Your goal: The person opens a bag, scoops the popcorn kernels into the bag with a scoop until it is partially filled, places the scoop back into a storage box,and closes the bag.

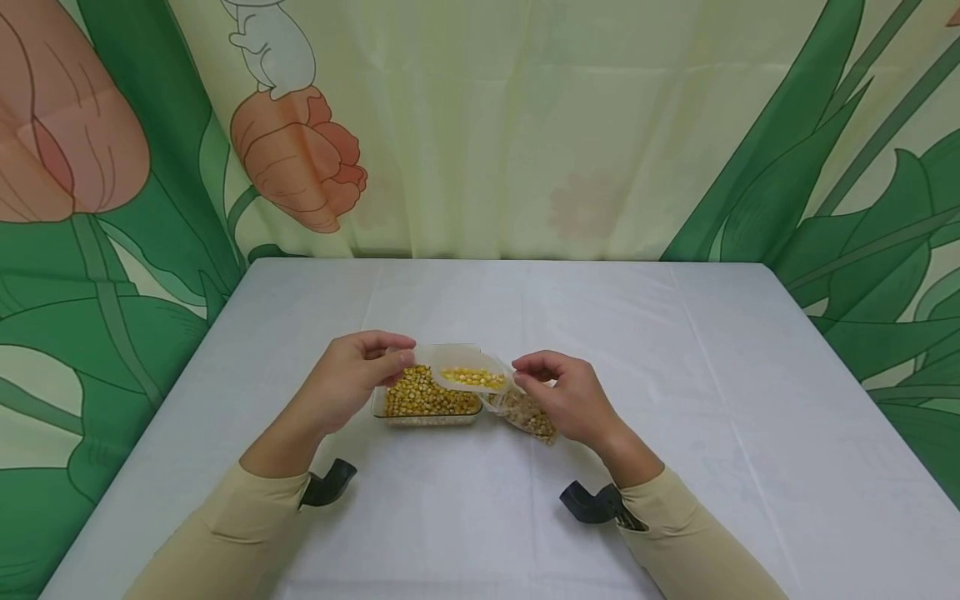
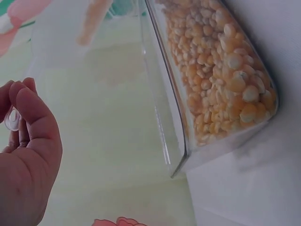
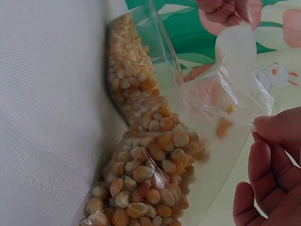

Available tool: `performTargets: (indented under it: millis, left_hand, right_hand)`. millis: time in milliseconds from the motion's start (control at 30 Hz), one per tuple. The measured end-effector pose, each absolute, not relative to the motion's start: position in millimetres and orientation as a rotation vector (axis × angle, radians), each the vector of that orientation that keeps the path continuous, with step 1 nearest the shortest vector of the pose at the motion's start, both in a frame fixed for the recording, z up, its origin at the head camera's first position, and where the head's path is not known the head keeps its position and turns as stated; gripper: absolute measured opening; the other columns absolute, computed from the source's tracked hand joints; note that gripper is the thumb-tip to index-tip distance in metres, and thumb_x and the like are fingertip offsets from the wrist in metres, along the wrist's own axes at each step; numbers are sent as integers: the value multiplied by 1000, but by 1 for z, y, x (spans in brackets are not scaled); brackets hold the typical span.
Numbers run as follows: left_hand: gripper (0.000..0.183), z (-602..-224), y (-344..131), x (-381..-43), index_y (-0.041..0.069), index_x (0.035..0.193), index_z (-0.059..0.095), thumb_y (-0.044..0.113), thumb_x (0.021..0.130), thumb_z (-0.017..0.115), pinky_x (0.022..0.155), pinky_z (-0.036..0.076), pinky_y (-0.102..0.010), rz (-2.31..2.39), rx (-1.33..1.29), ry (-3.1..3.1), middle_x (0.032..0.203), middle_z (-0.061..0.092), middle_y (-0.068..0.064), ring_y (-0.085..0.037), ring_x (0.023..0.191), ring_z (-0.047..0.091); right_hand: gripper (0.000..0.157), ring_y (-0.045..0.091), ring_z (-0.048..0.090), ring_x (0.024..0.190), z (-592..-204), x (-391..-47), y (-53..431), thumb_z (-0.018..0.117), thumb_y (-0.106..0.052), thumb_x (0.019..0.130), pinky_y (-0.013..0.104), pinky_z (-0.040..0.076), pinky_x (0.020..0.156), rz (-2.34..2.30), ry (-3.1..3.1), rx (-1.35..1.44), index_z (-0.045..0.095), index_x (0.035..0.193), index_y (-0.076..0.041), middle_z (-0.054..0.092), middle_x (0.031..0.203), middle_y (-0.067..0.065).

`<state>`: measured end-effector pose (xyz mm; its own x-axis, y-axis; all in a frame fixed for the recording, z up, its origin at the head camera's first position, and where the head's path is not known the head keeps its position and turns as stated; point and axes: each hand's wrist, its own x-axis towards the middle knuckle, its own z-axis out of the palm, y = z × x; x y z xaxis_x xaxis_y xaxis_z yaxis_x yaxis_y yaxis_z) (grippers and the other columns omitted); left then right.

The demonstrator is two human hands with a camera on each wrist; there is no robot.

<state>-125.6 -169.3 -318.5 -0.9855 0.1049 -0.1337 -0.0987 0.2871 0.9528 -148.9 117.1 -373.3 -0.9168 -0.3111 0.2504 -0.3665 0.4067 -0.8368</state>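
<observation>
My left hand (image 1: 360,373) pinches the handle of a translucent white scoop (image 1: 489,363); the round end of the handle shows between the fingers in the left wrist view. Yellow corn kernels (image 1: 472,377) lie in the scoop. Below it stands a clear box (image 2: 162,89) with many corn kernels in it. With thumb and fingertips my right hand (image 3: 277,165) pinches the edge of a clear plastic bag (image 3: 146,183), whose lower part bulges with kernels. The scoop's front overlaps the bag's mouth in the right wrist view. The bag rests at the right end of the box.
A white cloth covers the table (image 1: 735,350). Behind it hangs a pale curtain (image 1: 480,150) printed with flowers, leaves and a small white animal. Black wrist mounts (image 1: 330,483) stick out from both sleeves above the tabletop.
</observation>
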Motion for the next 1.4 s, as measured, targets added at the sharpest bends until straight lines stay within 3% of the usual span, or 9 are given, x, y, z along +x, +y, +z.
performTargets:
  millis: [167, 400, 633, 867, 1133, 1400]
  left_hand:
    - [28, -315, -166, -124, -4, 121, 65, 15, 99, 64, 86, 52, -30, 1763, 2, 2403, 110, 69, -16, -23, 94, 61]
    - [27, -314, -164, -123, -5, 121, 64, 12, 99, 64, 83, 53, -28, 1780, 22, 2403, 104, 71, -12, -34, 99, 61]
    - [27, -312, -163, -123, -4, 121, 65, 13, 99, 65, 83, 53, -29, 1770, 21, 2412, 102, 71, -10, -28, 94, 62]
    - [28, -312, -160, -124, 1, 120, 67, 18, 98, 67, 87, 53, -42, 1696, 34, 2468, 101, 69, -9, -30, 95, 61]
    - [26, -310, -158, -122, 4, 118, 69, 19, 97, 68, 77, 53, -33, 1646, 75, 2551, 97, 67, -13, -34, 93, 61]
    - [24, -306, -155, -118, 7, 116, 71, 20, 96, 69, 70, 52, -29, 1603, 103, 2647, 89, 64, -8, -23, 85, 59]
  right_hand:
    - [13, 20, 65, 84, -373, -148, 117, 71, -3, 91, 28, 51, 67, 1555, -2564, 625, 73, 104, -1, 72, 91, 2]
    - [12, 19, 65, 81, -371, -147, 118, 72, -1, 89, 28, 51, 65, 1528, -2510, 636, 74, 101, -2, 72, 90, 3]
    - [12, 19, 65, 82, -370, -147, 119, 72, 1, 89, 33, 54, 68, 1506, -2495, 640, 74, 100, -2, 72, 91, 4]
    - [11, 19, 65, 81, -370, -147, 119, 72, -1, 89, 36, 53, 68, 1515, -2487, 633, 74, 100, -2, 72, 90, 5]
    - [10, 20, 64, 81, -370, -147, 119, 71, -2, 91, 34, 52, 68, 1524, -2485, 633, 74, 100, -1, 72, 89, 6]
    - [10, 19, 64, 81, -371, -147, 120, 71, -3, 91, 34, 52, 68, 1524, -2489, 629, 74, 100, -2, 72, 89, 5]
